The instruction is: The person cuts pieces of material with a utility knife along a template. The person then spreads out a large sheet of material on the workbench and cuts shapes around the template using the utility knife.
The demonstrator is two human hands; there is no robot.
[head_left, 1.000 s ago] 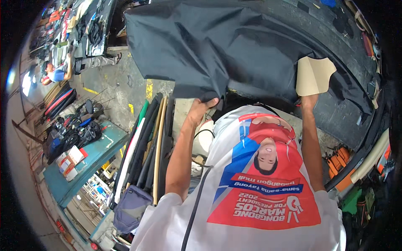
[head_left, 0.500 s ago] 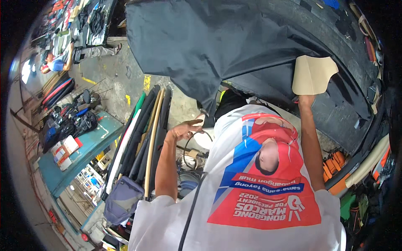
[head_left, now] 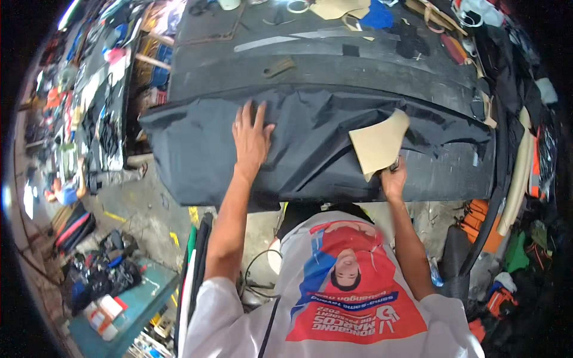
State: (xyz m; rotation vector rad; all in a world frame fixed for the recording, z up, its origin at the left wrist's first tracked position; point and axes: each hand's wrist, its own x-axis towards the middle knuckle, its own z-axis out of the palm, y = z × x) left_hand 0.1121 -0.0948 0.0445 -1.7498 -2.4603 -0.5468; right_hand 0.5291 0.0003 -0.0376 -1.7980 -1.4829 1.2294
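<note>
My left hand (head_left: 251, 138) lies on a sheet of black fabric (head_left: 194, 152), palm down with the fingers apart. The fabric is spread along the near part of a dark worktable (head_left: 209, 70), creased toward the right. In my right hand (head_left: 394, 181) is a tan cardboard pattern piece (head_left: 380, 145), gripped at its lower corner and tilted above the fabric. A small dark, loop-like thing (head_left: 394, 163) shows at the same fingers, too small to name surely.
Across the table lie a grey strip (head_left: 268, 45), a small brown piece (head_left: 279, 67), tan sheets (head_left: 339, 8) and a blue piece (head_left: 377, 14). Fabric rolls (head_left: 200, 244) stand at my left, near a teal bench (head_left: 128, 304). Orange bundles (head_left: 477, 221) sit at the right.
My left hand has come from beside the table onto the fabric. The fabric's left part now lies flatter along the near edge. The cardboard has tilted and moved left with my right hand.
</note>
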